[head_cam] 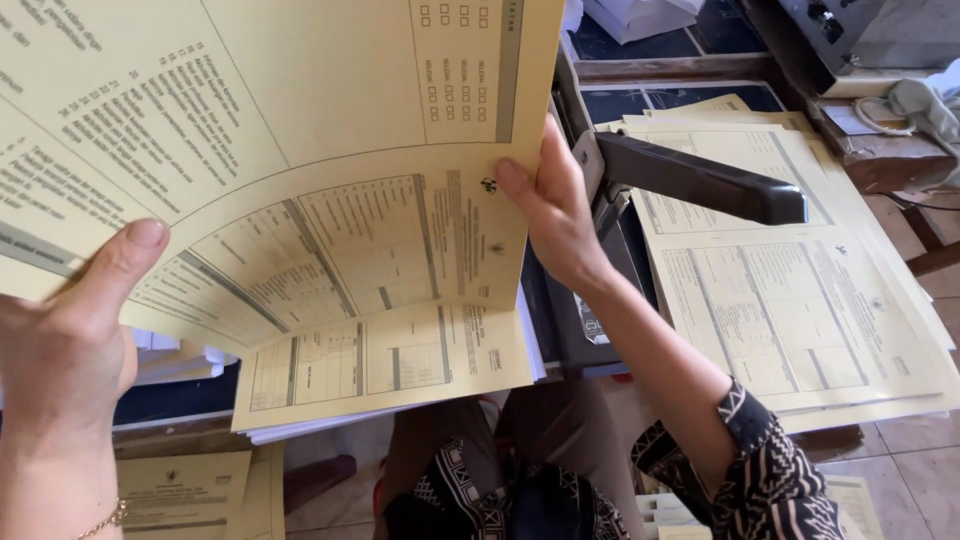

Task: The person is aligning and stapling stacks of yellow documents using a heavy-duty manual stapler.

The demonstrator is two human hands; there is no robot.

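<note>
- Left hand (65, 350) is raised at the lower left, thumb pointed up and pressed on the front of a lifted yellow sheet (250, 110); the other fingers are hidden behind the paper, so the sheet is pinched at its left edge.
- A thin gold bracelet (100, 522) is seen on the left wrist.
- Right hand (550, 205) is held up at centre, palm turned toward the sheet, fingers closed on its right edge; fingertips are hidden behind the paper.
- Right forearm is angled down to the lower right, ending in a black patterned sleeve (770, 480).
- The sheet is bowed upward between both hands, lifted off a stack (400, 360) of similar yellow printed forms lying flat below it.
- White paper edges are seen under the stack's lower edge.
- A large black stapler (700, 180) is just right of the right hand, its arm pointed right.
- A second pile of yellow forms (800, 300) is spread on the table to the right, partly under the stapler.
- More yellow forms (185, 490) lie at the lower left, below the table edge.
- Tiled floor (915, 460) shows at the lower right.
</note>
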